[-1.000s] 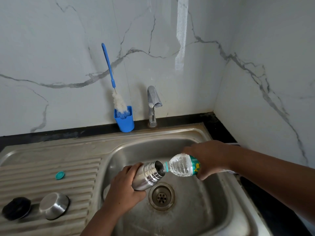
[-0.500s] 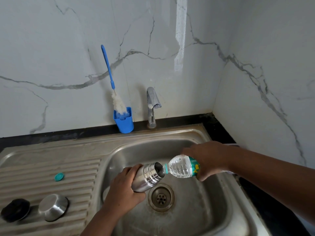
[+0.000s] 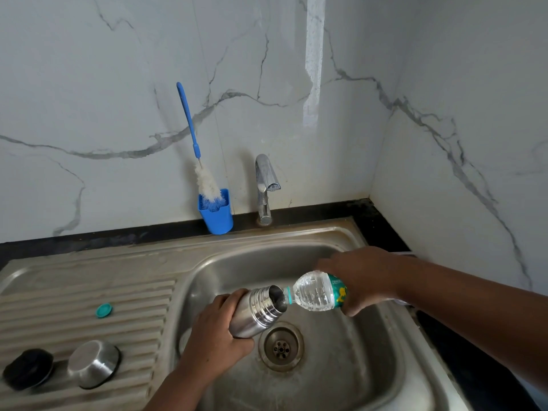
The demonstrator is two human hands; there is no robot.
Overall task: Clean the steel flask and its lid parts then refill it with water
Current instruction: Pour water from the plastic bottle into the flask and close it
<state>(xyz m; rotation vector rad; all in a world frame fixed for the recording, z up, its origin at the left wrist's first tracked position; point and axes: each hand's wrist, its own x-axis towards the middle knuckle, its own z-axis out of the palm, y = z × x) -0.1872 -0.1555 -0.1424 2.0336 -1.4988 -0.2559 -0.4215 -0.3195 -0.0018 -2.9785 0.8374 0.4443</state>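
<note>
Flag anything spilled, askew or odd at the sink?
Nothing stands out. The plastic bottle neck meets the steel flask mouth over the sink; no spill visible. The teal cap, steel cup and black stopper sit on the drainboard.

Colours and patterns at the sink.
Wall point(image 3: 296, 54): white marble, grey veining. Brush handle point(image 3: 187, 117) and holder cup point(image 3: 216, 216): blue; bristles point(image 3: 207, 185) white. Flask point(image 3: 256, 312), steel cup lid point(image 3: 93, 363) and sink point(image 3: 341, 366): bare silver steel. Stopper point(image 3: 28, 369): black. Small cap point(image 3: 104, 310): teal. Bottle point(image 3: 314, 292): clear, with green and yellow label. Counter edge point(image 3: 370, 221): black.
</note>
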